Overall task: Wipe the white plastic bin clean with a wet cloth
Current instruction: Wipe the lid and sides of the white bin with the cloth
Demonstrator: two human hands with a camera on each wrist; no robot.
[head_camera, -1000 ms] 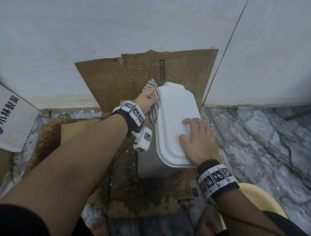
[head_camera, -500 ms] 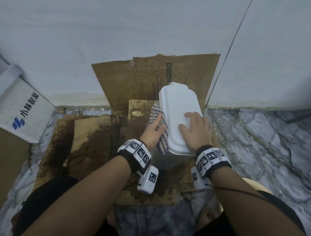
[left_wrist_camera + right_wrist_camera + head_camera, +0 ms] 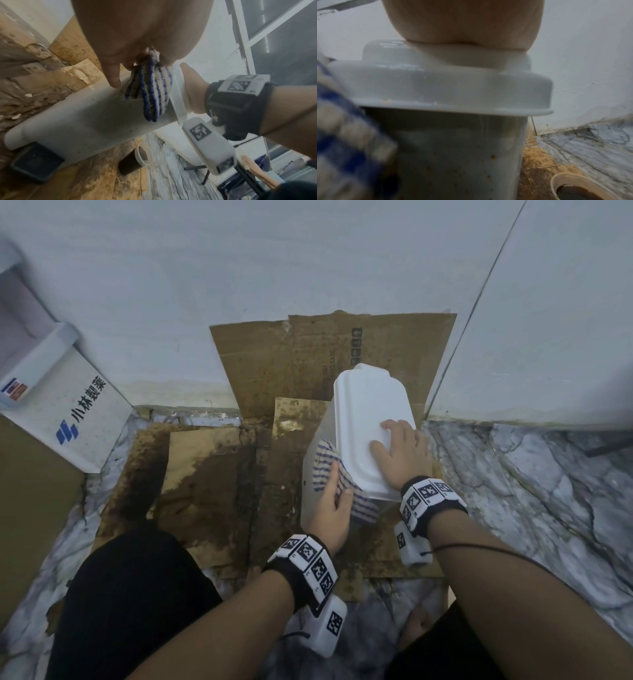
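White plastic bin (image 3: 363,419) with domed lid: standing upright on stained brown cardboard sheets (image 3: 212,474) near the pale wall, lid on. Left hand (image 3: 329,508): grasping a blue-and-white striped wet cloth (image 3: 325,470), pressing it against the bin's left side just under the lid rim. Right hand (image 3: 404,453): lying flat with fingers extended on the lid's near right part. Brown cup with pale rim (image 3: 135,159): sitting on the marbled floor near the bin

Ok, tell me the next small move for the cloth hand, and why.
Probably slide the cloth further down the bin side: brown specks show lower on the wall, the left hand holds the cloth just under the lid, and the right hand steadies the top.
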